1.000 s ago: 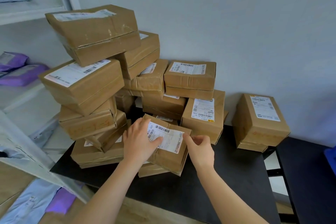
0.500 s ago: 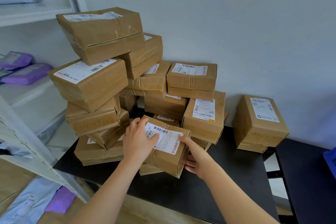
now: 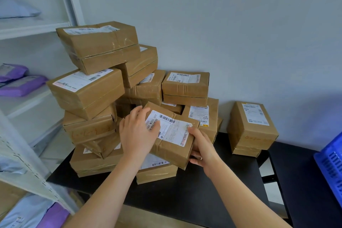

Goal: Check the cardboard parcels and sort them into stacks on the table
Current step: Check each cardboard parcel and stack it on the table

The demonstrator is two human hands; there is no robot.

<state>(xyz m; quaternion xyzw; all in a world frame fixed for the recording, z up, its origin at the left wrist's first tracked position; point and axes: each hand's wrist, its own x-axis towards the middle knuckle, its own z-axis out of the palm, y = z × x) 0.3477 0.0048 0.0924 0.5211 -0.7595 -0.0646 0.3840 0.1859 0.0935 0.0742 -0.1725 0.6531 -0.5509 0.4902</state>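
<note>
A taped cardboard parcel (image 3: 174, 140) with a white barcode label is tilted up off the pile, held between both hands. My left hand (image 3: 137, 132) grips its left end, thumb lying on the label. My right hand (image 3: 200, 147) holds its right end, thumb on top and fingers curled underneath. Behind and to the left, a leaning pile of several brown parcels (image 3: 87, 90) rises on the black table (image 3: 194, 190). A flat parcel (image 3: 157, 170) lies just under the held one. A separate small stack (image 3: 251, 127) stands at the right against the wall.
A white metal shelf rack (image 3: 27, 168) stands at the left with purple mailer bags (image 3: 20, 84) and pale blue mailer bags (image 3: 26, 214). A blue plastic crate (image 3: 331, 166) sits at the right edge beyond a gap in the black table. The grey wall (image 3: 240, 33) backs the parcels.
The parcel has been lifted and tilted up from the pile. My right hand moved from its top edge to wrap under its right end; the left hand kept hold.
</note>
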